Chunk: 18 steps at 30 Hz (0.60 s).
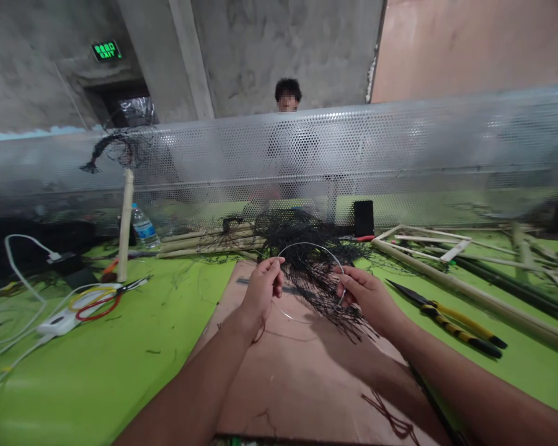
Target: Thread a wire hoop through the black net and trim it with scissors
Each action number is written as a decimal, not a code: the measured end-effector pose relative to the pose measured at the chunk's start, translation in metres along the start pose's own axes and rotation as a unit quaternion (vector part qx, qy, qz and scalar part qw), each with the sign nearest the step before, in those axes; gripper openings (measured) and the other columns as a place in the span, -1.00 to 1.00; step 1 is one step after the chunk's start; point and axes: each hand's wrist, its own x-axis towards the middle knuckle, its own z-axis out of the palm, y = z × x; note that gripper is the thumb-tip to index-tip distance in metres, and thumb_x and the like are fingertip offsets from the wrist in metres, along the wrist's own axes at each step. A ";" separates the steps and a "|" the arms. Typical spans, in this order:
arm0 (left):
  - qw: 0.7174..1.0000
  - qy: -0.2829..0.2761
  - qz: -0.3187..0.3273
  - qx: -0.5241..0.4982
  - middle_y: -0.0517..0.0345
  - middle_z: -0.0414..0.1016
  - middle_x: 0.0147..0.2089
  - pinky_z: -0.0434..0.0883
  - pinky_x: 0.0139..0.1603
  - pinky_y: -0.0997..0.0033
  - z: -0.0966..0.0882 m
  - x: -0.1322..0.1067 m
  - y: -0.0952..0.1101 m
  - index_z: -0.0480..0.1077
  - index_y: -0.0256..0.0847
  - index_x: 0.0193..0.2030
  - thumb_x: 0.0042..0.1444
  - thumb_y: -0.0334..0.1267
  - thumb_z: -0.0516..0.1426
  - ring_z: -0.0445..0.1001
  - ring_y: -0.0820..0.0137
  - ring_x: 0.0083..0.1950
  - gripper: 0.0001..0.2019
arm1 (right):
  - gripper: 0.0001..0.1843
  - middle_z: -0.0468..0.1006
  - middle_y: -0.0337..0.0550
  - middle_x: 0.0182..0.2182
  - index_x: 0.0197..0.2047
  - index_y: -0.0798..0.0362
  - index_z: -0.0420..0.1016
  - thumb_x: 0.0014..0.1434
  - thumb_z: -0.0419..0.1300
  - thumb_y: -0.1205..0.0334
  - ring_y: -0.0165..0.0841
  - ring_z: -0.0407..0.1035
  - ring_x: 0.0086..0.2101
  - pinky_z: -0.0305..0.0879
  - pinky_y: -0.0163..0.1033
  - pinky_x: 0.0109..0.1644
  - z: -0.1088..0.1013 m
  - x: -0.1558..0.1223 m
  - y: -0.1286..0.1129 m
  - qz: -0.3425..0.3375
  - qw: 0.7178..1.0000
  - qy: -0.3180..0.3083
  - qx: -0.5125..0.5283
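A thin metal wire ring [307, 246] is held up over a brown board [297, 365]. My left hand [261, 290] pinches the ring's left side with closed fingers. My right hand [365, 294] grips the ring's right side, fingers curled. Black netting [318, 260] hangs from the ring and bunches up behind and below it, trailing onto the board between my hands.
Yellow-handled shears [451, 317] lie right of my right hand on the green table [97, 365]. Bamboo poles [474, 296] and sticks lie at right and behind. White cables, a charger [58, 322], a water bottle [144, 228] stand left. A perforated metal screen [400, 155] has a person behind it.
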 end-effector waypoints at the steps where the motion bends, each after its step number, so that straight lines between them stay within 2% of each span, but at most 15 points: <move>1: 1.000 0.000 -0.002 0.001 0.31 0.20 -0.53 0.06 -0.67 0.64 0.000 0.000 0.001 0.34 -0.21 -0.10 0.11 -0.04 0.11 0.10 0.63 -0.63 -0.68 | -0.64 0.39 -0.29 -0.54 -0.09 0.07 0.41 0.13 0.14 0.02 -0.47 0.22 -0.59 0.19 -0.32 -0.50 0.001 -0.001 0.000 0.002 1.000 -0.002 0.000; 5: 0.999 0.004 -0.027 -0.015 0.37 0.09 -0.59 -0.13 -0.72 0.63 -0.003 0.004 0.003 0.31 -0.19 -0.11 0.10 -0.04 0.12 -0.08 0.67 -0.70 -0.69 | -0.60 0.44 -0.25 -0.51 -0.08 0.07 0.43 0.12 0.15 -0.02 -0.46 0.25 -0.57 0.21 -0.32 -0.46 0.004 -0.009 -0.002 0.010 1.000 -0.006 0.007; 8: 0.999 0.008 -0.037 -0.009 0.38 0.10 -0.60 -0.14 -0.73 0.63 -0.007 0.009 0.003 0.31 -0.21 -0.12 0.08 -0.04 0.13 -0.09 0.66 -0.71 -0.68 | -0.59 0.52 -0.14 -0.38 -0.11 0.06 0.47 0.15 0.09 -0.08 -0.38 0.35 -0.42 0.29 -0.28 -0.35 0.002 -0.008 -0.005 0.007 0.999 0.050 0.009; 10: 0.999 0.005 -0.040 -0.005 0.38 0.09 -0.61 -0.14 -0.73 0.63 -0.008 0.011 0.002 0.32 -0.21 -0.13 0.08 -0.03 0.12 -0.09 0.66 -0.71 -0.67 | -0.61 0.55 -0.09 -0.29 -0.12 0.07 0.48 0.17 0.07 -0.04 -0.34 0.40 -0.34 0.33 -0.26 -0.31 -0.005 0.010 -0.009 0.000 0.996 0.083 -0.035; 12: 0.999 -0.002 -0.041 -0.004 0.39 0.08 -0.62 -0.14 -0.73 0.63 -0.008 0.011 0.000 0.32 -0.22 -0.13 0.08 -0.02 0.12 -0.10 0.65 -0.71 -0.67 | -0.65 0.57 -0.06 -0.25 -0.05 0.08 0.45 0.20 0.04 0.10 -0.32 0.44 -0.30 0.36 -0.25 -0.27 -0.016 0.044 -0.016 -0.022 0.986 0.087 -0.141; 13: 0.999 -0.005 -0.038 -0.003 0.39 0.08 -0.62 -0.14 -0.73 0.62 -0.007 0.011 -0.001 0.32 -0.22 -0.13 0.08 -0.02 0.12 -0.10 0.65 -0.71 -0.66 | -0.66 0.57 -0.06 -0.25 -0.02 0.09 0.43 0.23 -0.01 0.16 -0.33 0.46 -0.27 0.38 -0.26 -0.23 -0.023 0.066 -0.020 -0.036 0.970 0.085 -0.227; 16: 0.999 -0.022 -0.026 0.006 0.37 0.10 -0.62 -0.13 -0.72 0.60 -0.006 0.008 -0.003 0.34 -0.24 -0.14 0.09 -0.01 0.11 -0.07 0.64 -0.70 -0.66 | -0.70 0.57 -0.04 -0.21 -0.03 0.14 0.44 0.24 0.01 0.27 -0.32 0.45 -0.18 0.36 -0.25 -0.12 -0.042 0.141 -0.027 -0.040 0.944 0.087 -0.314; 18: 0.999 -0.034 -0.023 0.010 0.37 0.09 -0.62 -0.12 -0.72 0.60 -0.006 0.007 -0.005 0.34 -0.24 -0.14 0.11 0.00 0.09 -0.08 0.64 -0.70 -0.66 | -0.74 0.52 0.00 -0.14 -0.06 0.18 0.44 0.23 0.09 0.27 -0.30 0.42 -0.15 0.34 -0.20 -0.06 -0.050 0.186 -0.024 -0.038 0.918 0.093 -0.383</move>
